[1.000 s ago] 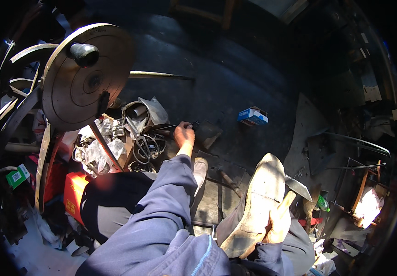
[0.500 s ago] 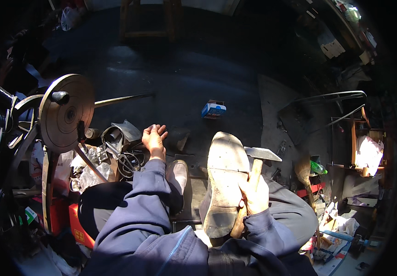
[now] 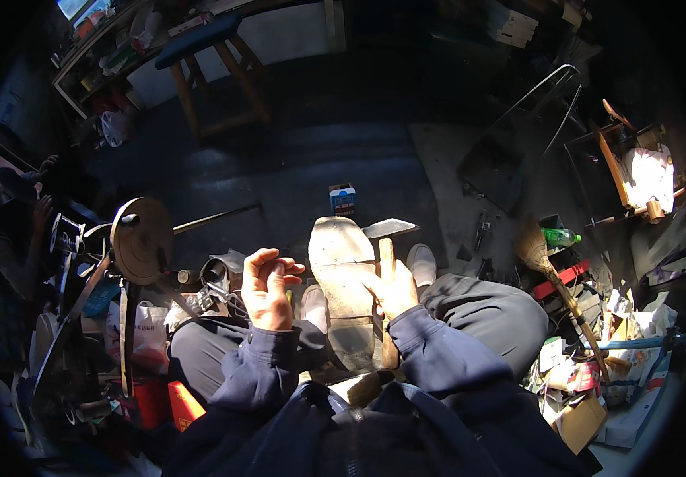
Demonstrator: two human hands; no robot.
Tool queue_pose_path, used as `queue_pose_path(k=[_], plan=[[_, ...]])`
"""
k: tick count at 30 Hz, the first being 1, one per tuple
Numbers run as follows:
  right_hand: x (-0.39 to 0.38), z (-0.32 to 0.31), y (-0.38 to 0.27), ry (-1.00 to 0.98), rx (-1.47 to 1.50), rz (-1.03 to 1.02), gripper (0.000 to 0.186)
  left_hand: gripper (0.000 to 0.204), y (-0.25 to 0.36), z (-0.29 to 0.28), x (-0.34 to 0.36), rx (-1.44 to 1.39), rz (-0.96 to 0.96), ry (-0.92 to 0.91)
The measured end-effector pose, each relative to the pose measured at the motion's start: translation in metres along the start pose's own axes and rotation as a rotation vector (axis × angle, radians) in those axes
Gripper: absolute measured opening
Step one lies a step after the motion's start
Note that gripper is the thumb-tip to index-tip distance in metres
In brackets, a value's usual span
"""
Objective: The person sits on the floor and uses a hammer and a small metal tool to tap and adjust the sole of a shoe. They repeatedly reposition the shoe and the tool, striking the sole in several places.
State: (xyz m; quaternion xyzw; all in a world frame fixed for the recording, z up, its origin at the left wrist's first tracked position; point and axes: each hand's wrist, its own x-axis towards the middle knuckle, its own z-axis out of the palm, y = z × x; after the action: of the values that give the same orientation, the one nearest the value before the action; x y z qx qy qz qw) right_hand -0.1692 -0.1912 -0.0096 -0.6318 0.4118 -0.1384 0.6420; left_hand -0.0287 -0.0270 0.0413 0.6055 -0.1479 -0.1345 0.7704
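Note:
An upturned shoe (image 3: 345,274) sits between my knees, its pale, worn sole facing up and its toe pointing away from me. My right hand (image 3: 398,291) is closed around the wooden handle of a hammer (image 3: 387,256), held along the shoe's right edge. The hammer's flat metal head lies just beyond that hand, beside the toe. My left hand (image 3: 268,290) is raised to the left of the shoe, apart from it, palm up with fingers loosely bent and spread. Nothing that I can make out lies in it.
A round-plated metal stand (image 3: 141,242) with a long rod is at left, near bags and a red box (image 3: 186,404). A small blue box (image 3: 343,200) lies ahead; a stool (image 3: 214,75) stands farther off. A broom (image 3: 553,274) and clutter are at right. Another person (image 3: 13,215) is at far left.
The view has shifted, bringing the stool and another person into sight. My left hand has turned, its fingers bending toward the shoe. My right hand still holds the hammer beside the shoe.

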Motion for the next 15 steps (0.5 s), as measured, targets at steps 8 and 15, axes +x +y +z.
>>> queue_pose_path(k=[8, 15], plan=[[0.010, -0.006, 0.011, -0.113, -0.047, 0.125, 0.087, 0.019, -0.010, 0.015, -0.031, 0.334, 0.032, -0.150], [0.011, 0.006, 0.018, 0.038, 0.047, -0.047, 0.039, 0.012, -0.017, 0.032, -0.025, 0.532, 0.152, -0.192]])
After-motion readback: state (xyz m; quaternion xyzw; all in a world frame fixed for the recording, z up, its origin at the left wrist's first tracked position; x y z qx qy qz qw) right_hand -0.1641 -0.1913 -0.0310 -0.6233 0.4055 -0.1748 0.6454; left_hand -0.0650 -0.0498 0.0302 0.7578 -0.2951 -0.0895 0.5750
